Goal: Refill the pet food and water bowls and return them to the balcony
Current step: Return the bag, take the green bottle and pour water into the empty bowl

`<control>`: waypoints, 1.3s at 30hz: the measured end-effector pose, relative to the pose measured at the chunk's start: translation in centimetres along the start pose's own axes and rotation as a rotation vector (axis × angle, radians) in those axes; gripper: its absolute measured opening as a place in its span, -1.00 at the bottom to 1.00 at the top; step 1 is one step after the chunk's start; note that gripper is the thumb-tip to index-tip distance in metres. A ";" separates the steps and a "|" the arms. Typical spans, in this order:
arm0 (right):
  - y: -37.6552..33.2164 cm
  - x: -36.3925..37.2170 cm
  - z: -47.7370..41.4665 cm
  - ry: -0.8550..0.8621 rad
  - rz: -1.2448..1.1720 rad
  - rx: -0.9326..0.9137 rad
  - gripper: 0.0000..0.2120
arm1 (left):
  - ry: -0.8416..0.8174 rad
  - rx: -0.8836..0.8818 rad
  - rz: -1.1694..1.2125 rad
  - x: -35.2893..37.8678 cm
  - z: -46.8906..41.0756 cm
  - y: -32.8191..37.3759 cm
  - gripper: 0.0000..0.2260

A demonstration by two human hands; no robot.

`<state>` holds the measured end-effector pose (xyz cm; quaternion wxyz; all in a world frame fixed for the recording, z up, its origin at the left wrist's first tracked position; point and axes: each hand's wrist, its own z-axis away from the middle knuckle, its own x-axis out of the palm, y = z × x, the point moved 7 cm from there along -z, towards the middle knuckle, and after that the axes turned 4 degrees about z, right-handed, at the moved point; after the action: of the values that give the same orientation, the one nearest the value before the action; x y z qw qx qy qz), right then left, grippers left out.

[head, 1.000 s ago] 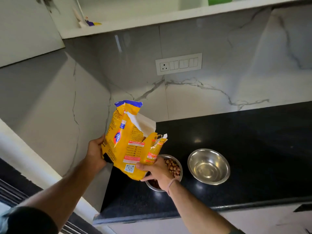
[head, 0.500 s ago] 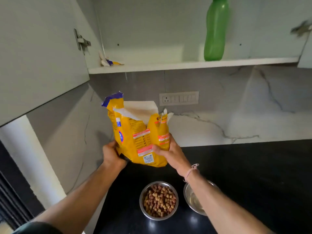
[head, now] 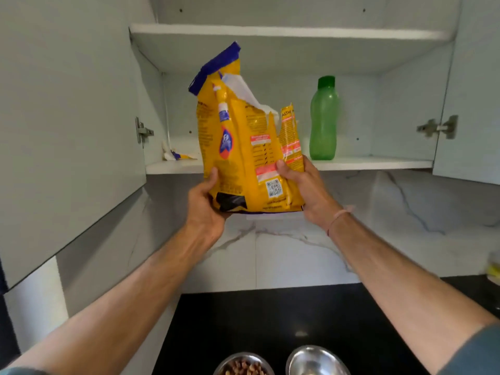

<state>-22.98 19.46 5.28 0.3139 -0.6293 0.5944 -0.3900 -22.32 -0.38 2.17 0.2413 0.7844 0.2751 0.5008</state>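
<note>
Cupboard [head: 284,163]: both doors stand open, so you can reach the low shelf, which is just behind the bag
Counter [head: 270,320]: black and shiny, below your arms; it holds both bowls at the bottom edge of the view
Food bag [head: 243,147]: yellow, torn open at the top, held upright so no bits fall out; it is up in the air in front of the low shelf, not resting on it yet
Green bottle [head: 323,120]: it stands on the shelf to the right of the bag, with its cap on; I think it is for the water bowl
Your left hand [head: 205,207]: it cups the bag's bottom left corner, fingers closed round it, to carry the weight
Your right hand [head: 303,185]: it is closed on the bag's right side, thumb on the front, to keep it from tipping
Food bowl [head: 242,365]: full of brown bits, so that part looks done
Water bowl [head: 316,359]: just beside the food bowl, on its right; it looks empty, so water comes next
Scrap [head: 176,155]: a torn bit of packet at the shelf's left end
</note>
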 end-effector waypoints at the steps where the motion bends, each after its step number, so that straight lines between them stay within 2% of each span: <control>1: -0.8 -0.2 -0.9 0.011 -0.008 0.010 -0.64 | -0.005 0.019 -0.041 0.9 -0.7 0.6 -0.54; 3: -2.1 -0.6 -2.5 0.024 -0.020 0.034 -0.66 | -0.006 0.058 -0.103 2.4 -2.5 1.6 -0.44; 6: -3.1 -1.3 -5.0 0.050 -0.028 0.056 -0.65 | 0.052 0.108 -0.234 3.6 -5.4 2.9 -0.07; 11: -3.2 -2.8 -9.8 0.141 -0.023 0.013 -0.61 | 0.096 0.156 -0.473 4.4 -11.9 2.4 0.08; 12: -3.1 -3.1 -10.7 0.173 -0.009 -0.006 -0.63 | 0.108 0.153 -0.536 4.4 -13.0 2.2 0.05; 13: -2.9 -3.5 -11.6 0.208 0.008 -0.030 -0.65 | 0.114 0.154 -0.601 4.7 -14.1 2.0 -0.08; 15: -2.5 -4.1 -13.5 0.286 0.063 -0.086 -0.70 | 0.154 0.172 -0.728 5.3 -15.8 1.6 -0.44; 16: -2.4 -4.3 -14.3 0.328 0.104 -0.119 -0.73 | 0.192 0.176 -0.783 5.4 -16.8 1.4 -0.54; 18: -2.2 -4.5 -15.5 0.414 0.200 -0.178 -0.78 | 0.253 0.167 -0.857 5.5 -18.4 0.8 -0.57; 22: -1.6 -4.5 -17.0 0.606 0.410 -0.250 -0.68 | 0.327 0.197 -1.056 6.2 -19.9 -0.4 -0.47; 24: -1.1 -4.3 -17.5 0.659 0.537 -0.253 -0.66 | 0.258 0.206 -1.039 7.1 -20.5 -1.5 -0.49; 27: 0.0 -4.1 -18.2 0.648 0.647 -0.228 -0.63 | 0.048 0.037 -0.902 9.0 -21.0 -4.3 -0.63; 29: 0.6 -3.9 -18.7 0.631 0.652 -0.246 -0.65 | -0.032 -0.030 -0.849 10.0 -21.4 -5.3 -0.69; 32: 1.2 -3.4 -19.4 0.582 0.643 -0.226 -0.68 | -0.058 -0.061 -0.824 10.6 -22.3 -5.9 -0.70; 35: 1.5 -2.3 -19.9 0.479 0.630 -0.188 -0.65 | -0.039 -0.084 -0.811 10.3 -23.1 -6.2 -0.55; 37: 1.9 -1.8 -20.6 0.419 0.665 -0.135 -0.56 | -0.026 -0.092 -0.779 10.2 -23.9 -6.1 -0.56; 39: 2.5 -1.6 -21.3 0.294 0.667 -0.116 -0.36 | 0.003 -0.100 -0.810 9.5 -24.9 -5.8 -0.69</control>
<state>-42.61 22.29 13.61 0.2988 -0.3550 0.8267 -0.3183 -43.02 12.89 14.11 0.4564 0.5992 0.5373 0.3795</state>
